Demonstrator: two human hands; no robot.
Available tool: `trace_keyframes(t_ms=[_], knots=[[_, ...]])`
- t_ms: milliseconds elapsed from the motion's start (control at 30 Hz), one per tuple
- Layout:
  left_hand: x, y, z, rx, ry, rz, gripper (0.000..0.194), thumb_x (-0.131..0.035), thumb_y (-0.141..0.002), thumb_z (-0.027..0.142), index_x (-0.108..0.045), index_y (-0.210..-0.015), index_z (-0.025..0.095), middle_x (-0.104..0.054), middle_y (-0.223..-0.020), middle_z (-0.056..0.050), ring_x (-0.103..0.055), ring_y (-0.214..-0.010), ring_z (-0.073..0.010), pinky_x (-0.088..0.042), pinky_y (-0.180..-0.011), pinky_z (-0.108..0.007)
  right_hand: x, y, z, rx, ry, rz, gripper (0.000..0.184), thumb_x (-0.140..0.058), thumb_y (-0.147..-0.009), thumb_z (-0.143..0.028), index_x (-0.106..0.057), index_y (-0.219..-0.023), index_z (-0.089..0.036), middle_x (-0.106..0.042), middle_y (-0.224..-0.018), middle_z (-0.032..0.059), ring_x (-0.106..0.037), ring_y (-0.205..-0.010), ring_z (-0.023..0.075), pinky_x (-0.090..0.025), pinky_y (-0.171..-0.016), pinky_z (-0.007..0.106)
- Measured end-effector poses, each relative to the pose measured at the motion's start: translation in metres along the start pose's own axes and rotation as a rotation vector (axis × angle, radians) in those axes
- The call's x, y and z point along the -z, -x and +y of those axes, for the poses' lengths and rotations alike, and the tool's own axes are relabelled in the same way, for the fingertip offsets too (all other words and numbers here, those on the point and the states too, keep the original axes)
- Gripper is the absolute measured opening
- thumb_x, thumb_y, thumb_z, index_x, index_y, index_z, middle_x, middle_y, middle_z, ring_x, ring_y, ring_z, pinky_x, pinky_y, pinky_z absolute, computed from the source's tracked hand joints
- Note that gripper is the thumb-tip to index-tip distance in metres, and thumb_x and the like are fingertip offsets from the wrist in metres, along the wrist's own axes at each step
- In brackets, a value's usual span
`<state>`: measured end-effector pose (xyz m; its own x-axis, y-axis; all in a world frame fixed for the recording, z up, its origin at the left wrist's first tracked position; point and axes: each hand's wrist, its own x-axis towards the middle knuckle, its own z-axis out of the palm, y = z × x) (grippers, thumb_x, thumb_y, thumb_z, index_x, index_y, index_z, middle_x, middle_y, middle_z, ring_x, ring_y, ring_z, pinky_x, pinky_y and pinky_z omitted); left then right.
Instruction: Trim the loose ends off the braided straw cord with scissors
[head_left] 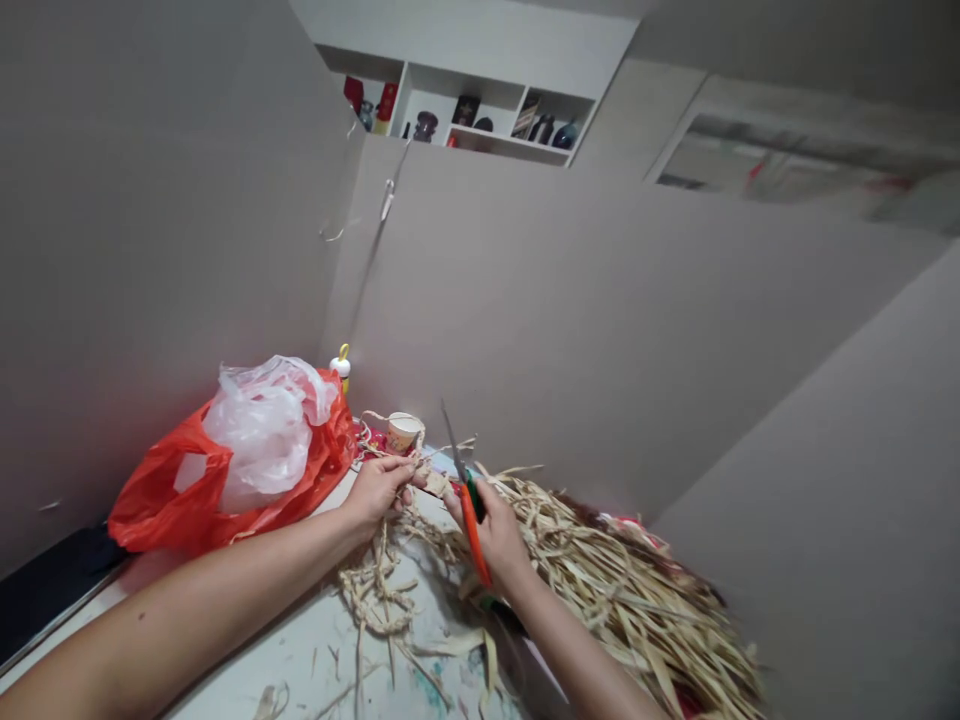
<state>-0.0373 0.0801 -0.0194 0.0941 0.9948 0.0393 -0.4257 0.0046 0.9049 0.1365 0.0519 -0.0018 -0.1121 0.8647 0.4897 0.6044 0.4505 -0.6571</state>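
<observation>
My left hand [384, 493] is closed in a pinch on a braided straw cord, and the cord's length [379, 603] hangs below it in loops onto the white tabletop [277, 640]. In my right hand [495, 530] is a pair of scissors [471, 515] with orange and green handles, blades pointing up and away from me. The blades stand just right of the straw ends by my left fingers, seemingly apart from them. A large heap of dry straw strips [622, 590] lies beside my right wrist.
A red plastic bag [172, 480] with a white plastic bag [262, 430] in it sits at the left against the wall. Behind my hands stands a paper cup [403, 432]. Straw scraps litter the front of the table. Shelves [487, 100] are set high in the wall.
</observation>
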Motion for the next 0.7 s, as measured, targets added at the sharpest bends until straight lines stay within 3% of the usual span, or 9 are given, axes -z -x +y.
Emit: trace_keyframes(t_ms=[100, 367, 533, 700], knots=[[0.005, -0.004, 0.009, -0.053, 0.009, 0.049, 0.021, -0.068, -0.069, 0.027, -0.067, -0.083, 0.011, -0.068, -0.071, -0.005, -0.047, -0.043, -0.0054, -0.032, -0.038, -0.017, -0.008, 0.005, 0.015, 0.061, 0.216, 0.014, 0.023, -0.062, -0.074, -0.042, -0.048, -0.071, -0.024, -0.050, -0.057, -0.0045, -0.042, -0.053, 0.0137, -0.029, -0.054, 0.025], [0.008, -0.005, 0.023, -0.118, -0.004, 0.078, 0.022, -0.071, -0.065, 0.024, -0.069, -0.082, 0.012, -0.065, -0.071, -0.004, -0.049, -0.050, -0.0063, -0.036, -0.039, -0.016, -0.030, 0.026, 0.032, 0.126, 0.598, 0.103, 0.022, -0.056, -0.076, -0.044, -0.051, -0.083, -0.024, -0.064, -0.070, 0.0028, -0.058, -0.060, 0.0196, -0.029, -0.054, 0.027], [0.006, -0.005, 0.023, -0.118, -0.031, 0.065, 0.031, -0.074, -0.062, 0.026, -0.070, -0.090, 0.012, -0.067, -0.072, -0.004, -0.055, -0.055, -0.0092, -0.042, -0.045, -0.019, -0.017, 0.025, 0.033, 0.159, 0.781, 0.122, 0.030, -0.053, -0.078, -0.053, -0.052, -0.076, -0.023, -0.065, -0.069, 0.0037, -0.059, -0.060, 0.0193, -0.027, -0.054, 0.028], [0.005, -0.002, 0.022, -0.123, -0.055, 0.087, 0.027, -0.077, -0.058, 0.026, -0.070, -0.081, 0.013, -0.066, -0.067, -0.002, -0.052, -0.052, -0.0078, -0.036, -0.047, -0.018, -0.001, 0.023, 0.038, 0.259, 0.873, 0.166, 0.039, -0.048, -0.081, -0.058, -0.057, -0.084, -0.020, -0.065, -0.070, 0.0032, -0.058, -0.059, 0.0172, -0.028, -0.056, 0.028]])
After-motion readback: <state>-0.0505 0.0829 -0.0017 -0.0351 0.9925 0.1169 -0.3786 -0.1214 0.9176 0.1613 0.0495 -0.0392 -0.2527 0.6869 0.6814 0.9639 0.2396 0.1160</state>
